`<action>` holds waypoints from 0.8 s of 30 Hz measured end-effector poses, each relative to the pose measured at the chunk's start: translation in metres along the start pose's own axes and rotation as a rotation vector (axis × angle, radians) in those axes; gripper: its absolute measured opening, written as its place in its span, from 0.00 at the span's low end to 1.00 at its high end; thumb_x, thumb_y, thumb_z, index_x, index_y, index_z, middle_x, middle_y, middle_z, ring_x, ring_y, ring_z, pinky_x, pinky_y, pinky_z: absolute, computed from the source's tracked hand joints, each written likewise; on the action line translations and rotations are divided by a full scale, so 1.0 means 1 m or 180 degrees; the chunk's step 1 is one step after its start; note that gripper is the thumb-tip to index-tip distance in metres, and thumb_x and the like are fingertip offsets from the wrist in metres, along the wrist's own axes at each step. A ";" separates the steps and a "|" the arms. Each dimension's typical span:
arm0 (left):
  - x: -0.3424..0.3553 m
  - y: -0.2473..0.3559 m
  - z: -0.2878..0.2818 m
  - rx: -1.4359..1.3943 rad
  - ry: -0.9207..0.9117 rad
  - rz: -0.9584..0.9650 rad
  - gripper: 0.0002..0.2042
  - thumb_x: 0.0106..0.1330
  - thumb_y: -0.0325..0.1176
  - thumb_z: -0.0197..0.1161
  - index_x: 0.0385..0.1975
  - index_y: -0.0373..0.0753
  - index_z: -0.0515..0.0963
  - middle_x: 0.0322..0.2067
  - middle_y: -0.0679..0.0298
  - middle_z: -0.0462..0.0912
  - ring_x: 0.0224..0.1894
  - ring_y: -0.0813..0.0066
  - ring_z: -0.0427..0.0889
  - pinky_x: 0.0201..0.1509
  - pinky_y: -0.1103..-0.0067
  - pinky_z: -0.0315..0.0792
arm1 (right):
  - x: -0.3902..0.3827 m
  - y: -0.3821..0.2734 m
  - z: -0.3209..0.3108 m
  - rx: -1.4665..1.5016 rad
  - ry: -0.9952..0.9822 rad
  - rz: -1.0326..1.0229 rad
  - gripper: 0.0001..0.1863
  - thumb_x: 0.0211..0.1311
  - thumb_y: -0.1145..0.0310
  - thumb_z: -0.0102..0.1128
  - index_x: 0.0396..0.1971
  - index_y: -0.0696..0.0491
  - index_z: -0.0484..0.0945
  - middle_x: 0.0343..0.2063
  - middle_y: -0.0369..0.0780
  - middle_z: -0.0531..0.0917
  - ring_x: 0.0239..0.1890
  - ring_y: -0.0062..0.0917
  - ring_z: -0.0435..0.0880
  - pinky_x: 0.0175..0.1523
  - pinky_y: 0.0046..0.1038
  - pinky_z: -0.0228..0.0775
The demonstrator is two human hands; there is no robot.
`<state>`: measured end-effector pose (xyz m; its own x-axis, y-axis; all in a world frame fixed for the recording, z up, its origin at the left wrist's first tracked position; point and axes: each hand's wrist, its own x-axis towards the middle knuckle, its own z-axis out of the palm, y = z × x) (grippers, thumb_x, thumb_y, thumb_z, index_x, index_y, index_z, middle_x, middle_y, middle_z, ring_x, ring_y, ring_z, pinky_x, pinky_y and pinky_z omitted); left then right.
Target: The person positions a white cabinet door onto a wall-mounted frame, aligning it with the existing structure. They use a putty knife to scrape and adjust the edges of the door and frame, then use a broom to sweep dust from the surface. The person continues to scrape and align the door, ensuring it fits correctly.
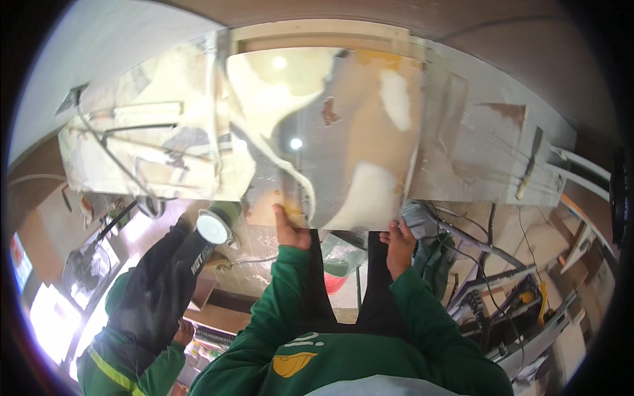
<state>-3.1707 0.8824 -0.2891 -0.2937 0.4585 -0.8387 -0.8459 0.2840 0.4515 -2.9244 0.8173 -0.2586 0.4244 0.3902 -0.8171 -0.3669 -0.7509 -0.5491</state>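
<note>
Grey-and-cream panel, probably stiff, best held by edges; left hand and right hand, half-curled, grip its near edge.

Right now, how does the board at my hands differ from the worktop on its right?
The board mixes grey, tan and white patches; the worktop is mostly pale grey. Your left hand and right hand touch the board's near edge; a tool lies on the worktop. Both have brownish marks.
</note>
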 end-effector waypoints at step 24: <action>0.003 0.013 0.033 -0.0352 -0.0289 -0.0185 0.26 0.73 0.50 0.54 0.64 0.41 0.65 0.61 0.61 0.73 0.62 0.62 0.73 0.68 0.65 0.67 | 0.014 -0.021 0.008 -0.0324 -0.0004 -0.0239 0.12 0.71 0.63 0.57 0.43 0.58 0.77 0.27 0.36 0.82 0.25 0.18 0.80 0.32 0.21 0.74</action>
<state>-3.1680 0.9155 -0.2758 -0.2056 0.5198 -0.8292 -0.9056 0.2201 0.3625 -2.9174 0.8422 -0.2597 0.4465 0.4481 -0.7745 -0.2480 -0.7697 -0.5883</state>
